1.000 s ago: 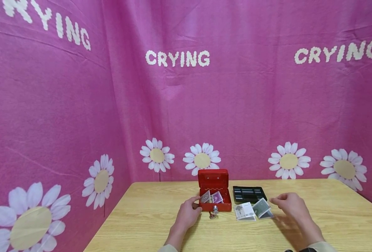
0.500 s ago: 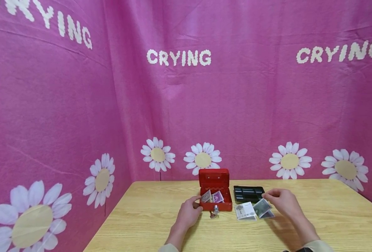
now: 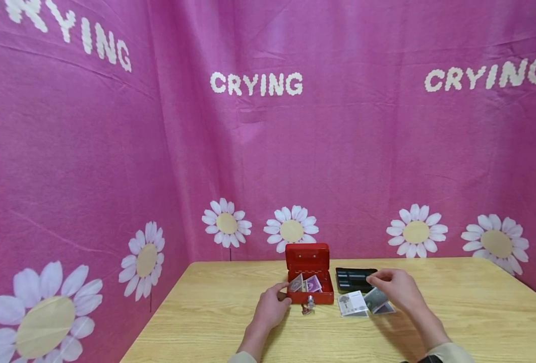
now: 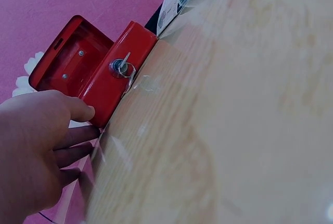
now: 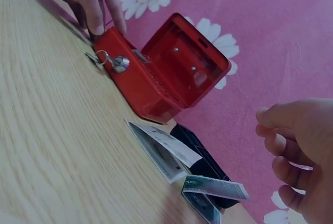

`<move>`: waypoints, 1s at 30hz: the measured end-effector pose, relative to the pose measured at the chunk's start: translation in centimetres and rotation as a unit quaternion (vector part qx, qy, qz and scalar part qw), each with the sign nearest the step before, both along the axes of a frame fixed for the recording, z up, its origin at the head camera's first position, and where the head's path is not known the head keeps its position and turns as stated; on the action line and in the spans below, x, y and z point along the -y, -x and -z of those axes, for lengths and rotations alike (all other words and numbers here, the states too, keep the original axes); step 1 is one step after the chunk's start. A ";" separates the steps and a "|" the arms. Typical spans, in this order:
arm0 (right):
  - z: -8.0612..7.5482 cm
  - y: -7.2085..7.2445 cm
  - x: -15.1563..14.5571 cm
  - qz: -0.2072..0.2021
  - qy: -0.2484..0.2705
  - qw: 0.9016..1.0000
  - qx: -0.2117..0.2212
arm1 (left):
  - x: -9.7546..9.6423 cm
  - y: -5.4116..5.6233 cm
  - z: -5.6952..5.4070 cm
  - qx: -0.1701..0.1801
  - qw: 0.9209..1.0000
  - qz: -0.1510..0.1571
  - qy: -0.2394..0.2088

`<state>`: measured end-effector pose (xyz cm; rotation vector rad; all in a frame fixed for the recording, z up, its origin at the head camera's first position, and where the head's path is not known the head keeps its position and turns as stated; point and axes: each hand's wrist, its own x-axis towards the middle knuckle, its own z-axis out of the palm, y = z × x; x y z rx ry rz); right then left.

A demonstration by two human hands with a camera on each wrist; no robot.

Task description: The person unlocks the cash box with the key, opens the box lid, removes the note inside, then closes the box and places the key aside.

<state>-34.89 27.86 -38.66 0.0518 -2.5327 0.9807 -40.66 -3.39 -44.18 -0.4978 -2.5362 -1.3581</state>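
A small red cash box (image 3: 295, 298) stands with its lid raised, keys (image 5: 99, 57) hanging from its front lock. Inside it lie a purple banknote (image 3: 314, 285) and a brownish one (image 3: 297, 284). My left hand (image 3: 271, 308) grips the box's left front corner, thumb (image 4: 82, 110) on the front face. My right hand (image 3: 399, 290) hovers over the folded banknotes, its fingers loosely curled and the thumb near the index fingertip. Nothing shows between them in the right wrist view. Below it are a folded green banknote (image 5: 216, 186) and a folded pale banknote (image 3: 353, 302).
A black compartment tray (image 3: 351, 280) lies right of the cash box, behind the folded banknotes. All of it stands on a light wooden table (image 3: 213, 302). Beyond the table's back edge hangs a pink cloth (image 3: 354, 166) with daisies and lettering.
My right hand has moved left from beside the green banknote to above it, overlapping the tray's right part. The left hand and the cash box have stayed in place.
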 end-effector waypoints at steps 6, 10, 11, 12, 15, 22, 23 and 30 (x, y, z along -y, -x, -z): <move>0.1 0.3 0.5 -0.001 -0.008 1.000 0.000 | 0.0 -0.2 -0.1 -0.012 1.000 0.001 0.002; 0.1 0.3 1.0 -0.005 -0.008 1.000 0.001 | 0.0 -0.2 -0.1 -0.014 1.000 0.002 0.002; 0.1 0.3 1.2 -0.007 -0.007 1.000 0.001 | 0.0 -0.1 -0.1 -0.011 1.000 0.001 0.000; 0.0 0.3 1.3 -0.008 -0.006 1.000 0.001 | 0.0 -0.1 0.0 -0.009 1.000 0.001 -0.001; -0.1 0.3 1.9 -0.013 -0.006 1.000 0.001 | 0.1 0.1 0.1 -0.002 1.000 0.000 -0.003; -0.3 0.3 3.2 -0.024 -0.011 1.000 0.000 | 0.1 0.2 0.1 -0.004 1.000 -0.002 0.000; -0.3 0.3 3.4 -0.026 -0.009 1.000 -0.002 | 0.1 0.1 0.1 -0.003 1.000 -0.002 0.000; -0.2 0.4 4.7 -0.027 -0.015 1.000 0.000 | 0.1 0.0 0.0 -0.001 1.000 -0.001 0.000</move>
